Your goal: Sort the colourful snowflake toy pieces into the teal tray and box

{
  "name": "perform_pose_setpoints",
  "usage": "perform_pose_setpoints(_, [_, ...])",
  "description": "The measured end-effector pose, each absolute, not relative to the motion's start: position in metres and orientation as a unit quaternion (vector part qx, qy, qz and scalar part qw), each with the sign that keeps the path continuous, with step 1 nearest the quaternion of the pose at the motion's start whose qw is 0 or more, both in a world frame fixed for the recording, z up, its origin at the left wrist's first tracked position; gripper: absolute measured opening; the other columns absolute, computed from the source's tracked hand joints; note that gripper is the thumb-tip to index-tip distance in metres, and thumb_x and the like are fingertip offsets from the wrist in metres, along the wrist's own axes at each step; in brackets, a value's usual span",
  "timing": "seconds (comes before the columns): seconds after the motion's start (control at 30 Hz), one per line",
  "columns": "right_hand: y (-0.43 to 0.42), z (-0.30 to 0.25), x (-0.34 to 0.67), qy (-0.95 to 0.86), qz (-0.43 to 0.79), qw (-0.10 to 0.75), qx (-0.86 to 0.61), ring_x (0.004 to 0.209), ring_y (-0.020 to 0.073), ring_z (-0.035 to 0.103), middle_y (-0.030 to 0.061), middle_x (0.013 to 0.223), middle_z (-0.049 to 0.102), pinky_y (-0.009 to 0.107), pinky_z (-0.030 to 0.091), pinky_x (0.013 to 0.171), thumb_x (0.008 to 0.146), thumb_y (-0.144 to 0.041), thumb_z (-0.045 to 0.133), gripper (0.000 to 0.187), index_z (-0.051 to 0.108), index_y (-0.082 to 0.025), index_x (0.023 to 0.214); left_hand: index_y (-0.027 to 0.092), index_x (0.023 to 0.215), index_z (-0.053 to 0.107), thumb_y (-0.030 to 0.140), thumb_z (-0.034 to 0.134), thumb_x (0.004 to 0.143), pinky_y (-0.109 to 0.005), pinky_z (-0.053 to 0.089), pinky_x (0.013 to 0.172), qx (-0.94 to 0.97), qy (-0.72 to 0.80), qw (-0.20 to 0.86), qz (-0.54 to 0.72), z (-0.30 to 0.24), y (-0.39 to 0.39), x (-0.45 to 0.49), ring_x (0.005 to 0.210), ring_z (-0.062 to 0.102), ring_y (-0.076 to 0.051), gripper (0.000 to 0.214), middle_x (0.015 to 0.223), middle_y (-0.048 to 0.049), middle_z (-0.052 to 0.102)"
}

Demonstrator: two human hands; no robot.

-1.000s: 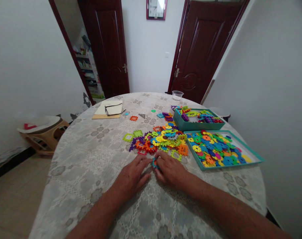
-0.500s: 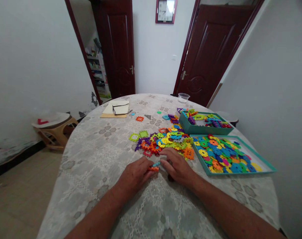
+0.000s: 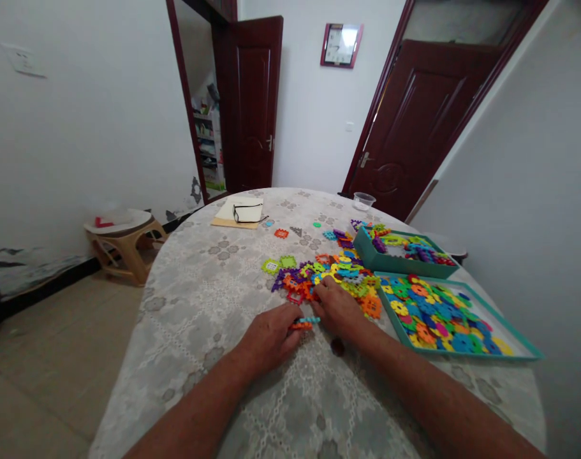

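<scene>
My left hand (image 3: 271, 338) rests on the table with its fingers pinched on a small joined orange and blue plastic piece (image 3: 303, 322). My right hand (image 3: 337, 307) lies just right of that piece, its fingertips reaching into the near edge of a heap of coloured interlocking plastic pieces (image 3: 335, 271). Whether the right fingers hold a piece is hidden. A flat teal tray (image 3: 513, 347) full of pieces lies to the right, and a deeper teal box (image 3: 369, 255) with more pieces stands behind it.
The round table (image 3: 199, 306) has a lace-patterned cloth. A notebook with glasses (image 3: 245, 212) lies at the far left, a clear plastic cup (image 3: 363, 201) at the far edge. A wooden stool (image 3: 122, 242) stands on the floor at left. Two dark doors are behind.
My right hand has let go of the small piece and moved forward to the heap's edge. The left hand keeps the piece. The camera has tilted up and turned.
</scene>
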State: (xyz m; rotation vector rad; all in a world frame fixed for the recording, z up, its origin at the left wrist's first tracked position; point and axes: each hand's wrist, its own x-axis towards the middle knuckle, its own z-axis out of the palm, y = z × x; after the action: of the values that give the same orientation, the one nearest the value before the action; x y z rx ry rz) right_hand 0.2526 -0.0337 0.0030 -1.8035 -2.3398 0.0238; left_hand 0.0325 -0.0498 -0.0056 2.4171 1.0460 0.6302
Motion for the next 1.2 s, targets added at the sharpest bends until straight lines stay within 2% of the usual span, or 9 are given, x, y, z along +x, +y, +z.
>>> perform_pose_setpoints(0.13, [-0.035, -0.003, 0.254, -0.794, 0.001, 0.121, -0.596, 0.105, 0.0231, 0.058, 0.0110, 0.115, 0.059, 0.032, 0.048, 0.092, 0.097, -0.021, 0.056, 0.005, 0.060, -0.020, 0.101, 0.023, 0.105, 0.064, 0.027, 0.061, 0.098, -0.027, 0.044, 0.075, 0.873, 0.365, 0.230, 0.228, -0.005, -0.050, 0.032, 0.083, 0.062, -0.016, 0.008, 0.096, -0.0003, 0.068])
perform_pose_setpoints(0.23, [-0.044, -0.001, 0.263, -0.790, 0.027, 0.221, -0.572, 0.103, 0.0232, 0.058, 0.0096, 0.110, 0.060, 0.035, 0.048, 0.092, 0.096, -0.020, 0.052, 0.005, 0.057, -0.021, 0.098, 0.023, 0.103, 0.065, 0.029, 0.062, 0.098, -0.027, 0.045, 0.076, 0.877, 0.362, 0.222, 0.227, -0.006, -0.050, 0.033, 0.085, 0.062, -0.017, 0.008, 0.096, -0.0008, 0.067])
perform_pose_setpoints(0.37, [-0.055, 0.010, 0.276, -0.730, 0.164, 0.319, -0.582, 0.082, 0.0204, 0.058, 0.0035, 0.088, 0.061, 0.032, 0.048, 0.074, 0.100, -0.032, 0.049, 0.016, 0.058, -0.022, 0.091, 0.022, 0.097, 0.065, 0.031, 0.063, 0.098, -0.028, 0.046, 0.074, 0.877, 0.365, 0.212, 0.232, -0.007, -0.050, 0.033, 0.084, 0.063, -0.018, 0.009, 0.095, -0.0013, 0.067])
perform_pose_setpoints(0.53, [-0.063, 0.012, 0.275, -0.684, 0.379, 0.292, -0.551, 0.063, 0.0147, 0.055, -0.0023, 0.074, 0.059, 0.025, 0.042, 0.058, 0.097, -0.040, 0.056, 0.022, 0.060, -0.021, 0.088, 0.022, 0.107, 0.066, 0.029, 0.064, 0.098, -0.030, 0.051, 0.082, 0.862, 0.365, 0.244, 0.253, -0.008, -0.049, 0.033, 0.093, 0.067, -0.020, 0.011, 0.104, -0.0036, 0.071])
perform_pose_setpoints(0.6, [-0.066, 0.008, 0.271, -0.680, 0.424, 0.277, -0.530, 0.057, 0.0129, 0.052, -0.0035, 0.072, 0.058, 0.024, 0.039, 0.053, 0.098, -0.044, 0.058, 0.025, 0.061, -0.020, 0.092, 0.023, 0.121, 0.063, 0.027, 0.067, 0.095, -0.034, 0.053, 0.089, 0.846, 0.375, 0.265, 0.270, -0.011, -0.049, 0.033, 0.101, 0.068, -0.022, 0.026, 0.114, -0.0058, 0.072])
perform_pose_setpoints(0.7, [-0.068, 0.002, 0.268, -0.684, 0.440, 0.280, -0.510, 0.057, 0.0120, 0.051, -0.0034, 0.073, 0.057, 0.023, 0.037, 0.051, 0.098, -0.048, 0.061, 0.029, 0.063, -0.020, 0.094, 0.024, 0.140, 0.052, 0.028, 0.073, 0.091, -0.041, 0.054, 0.099, 0.831, 0.387, 0.276, 0.288, -0.016, -0.047, 0.031, 0.112, 0.069, -0.026, 0.053, 0.130, -0.0102, 0.070])
perform_pose_setpoints(0.8, [-0.065, -0.003, 0.270, -0.686, 0.410, 0.305, -0.517, 0.064, 0.0134, 0.055, -0.0020, 0.075, 0.060, 0.024, 0.040, 0.057, 0.098, -0.046, 0.062, 0.026, 0.065, -0.020, 0.094, 0.028, 0.143, 0.051, 0.028, 0.072, 0.092, -0.044, 0.053, 0.104, 0.837, 0.370, 0.277, 0.292, -0.018, -0.047, 0.030, 0.120, 0.067, -0.027, 0.055, 0.137, -0.0096, 0.068])
perform_pose_setpoints(0.93, [-0.060, -0.005, 0.274, -0.652, 0.397, 0.338, -0.550, 0.063, 0.0137, 0.057, -0.0015, 0.074, 0.063, 0.024, 0.043, 0.058, 0.098, -0.044, 0.059, 0.025, 0.065, -0.020, 0.092, 0.029, 0.140, 0.054, 0.027, 0.071, 0.094, -0.042, 0.054, 0.101, 0.842, 0.357, 0.284, 0.287, -0.015, -0.047, 0.031, 0.115, 0.069, -0.025, 0.049, 0.129, -0.0068, 0.071])
perform_pose_setpoints(1.2, [-0.049, -0.009, 0.282, -0.525, 0.492, 0.396, -0.571, 0.052, 0.0119, 0.055, -0.0034, 0.064, 0.062, 0.023, 0.041, 0.051, 0.092, -0.049, 0.062, 0.028, 0.060, -0.021, 0.086, 0.023, 0.144, 0.052, 0.026, 0.073, 0.092, -0.039, 0.056, 0.090, 0.850, 0.375, 0.261, 0.261, -0.015, -0.045, 0.030, 0.097, 0.071, -0.023, 0.056, 0.112, -0.0077, 0.074])
